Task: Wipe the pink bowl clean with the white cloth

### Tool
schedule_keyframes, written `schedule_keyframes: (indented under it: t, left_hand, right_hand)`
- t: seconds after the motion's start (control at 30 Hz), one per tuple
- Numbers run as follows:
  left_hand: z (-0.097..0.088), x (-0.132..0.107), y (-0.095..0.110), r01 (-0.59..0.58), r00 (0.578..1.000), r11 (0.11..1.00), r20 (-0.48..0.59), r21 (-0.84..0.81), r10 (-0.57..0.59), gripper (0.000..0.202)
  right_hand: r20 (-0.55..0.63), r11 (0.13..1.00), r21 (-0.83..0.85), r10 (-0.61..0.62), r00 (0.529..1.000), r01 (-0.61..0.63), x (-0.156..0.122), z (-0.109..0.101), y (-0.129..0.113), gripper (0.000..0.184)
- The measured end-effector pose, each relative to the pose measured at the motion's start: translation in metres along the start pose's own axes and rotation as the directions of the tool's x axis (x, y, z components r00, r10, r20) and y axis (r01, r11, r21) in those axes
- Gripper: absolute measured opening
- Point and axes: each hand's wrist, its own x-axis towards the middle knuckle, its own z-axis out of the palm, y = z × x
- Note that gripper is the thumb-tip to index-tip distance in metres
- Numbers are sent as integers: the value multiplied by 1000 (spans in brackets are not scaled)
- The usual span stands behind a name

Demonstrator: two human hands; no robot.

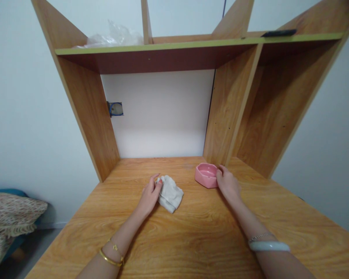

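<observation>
On the wooden desktop (pixel 192 240), left of centre, lies a crumpled pale grey cloth (pixel 170 194). My left hand (pixel 150 195) pinches the cloth's left edge between thumb and fingers. To the right stands a pink ashtray (pixel 206 176) with angular sides and notches in its rim; nothing shows inside it. My right hand (pixel 228 184) grips the ashtray's right side, with the thumb near the front rim and the fingers behind. A strip of bare desktop separates the cloth from the ashtray.
A wooden hutch with upright panels (pixel 232 100) rises at the back of the desk. Its upper shelf (pixel 174 45) holds a clear plastic bag (pixel 114 37) and a dark flat object (pixel 279 33). A wall socket box (pixel 116 109) sits at the left, and a patterned fabric (pixel 14 213) lies beyond the desk.
</observation>
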Motion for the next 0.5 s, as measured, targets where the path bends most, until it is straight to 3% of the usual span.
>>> schedule_keyframes:
  t: [0.07,0.13,0.2,0.27,0.37,0.5]
  left_hand:
    - [2,1,-1,-6,1000,999,9,-44,6,38]
    - [4,1,0,-35,999,995,10,-90,36,40]
    - [4,-1,4,-105,994,983,16,-150,108,45]
    - [3,-6,12,-208,972,957,68,-204,226,55]
    - [-1,-15,25,-320,901,926,240,-199,362,66]
    - [-5,-23,35,-381,833,911,368,-160,413,64]
  right_hand:
    - [-31,1000,-14,-19,999,18,-8,-4,-15,43]
    - [-8,984,70,-163,987,163,-20,-7,-35,39]
    - [81,926,194,-344,936,323,-35,-7,-54,34]
    - [207,874,276,-461,863,401,-49,-6,-70,34]
    - [204,866,275,-478,854,419,-62,-6,-82,39]
    - [170,867,246,-480,861,435,-61,-5,-80,41]
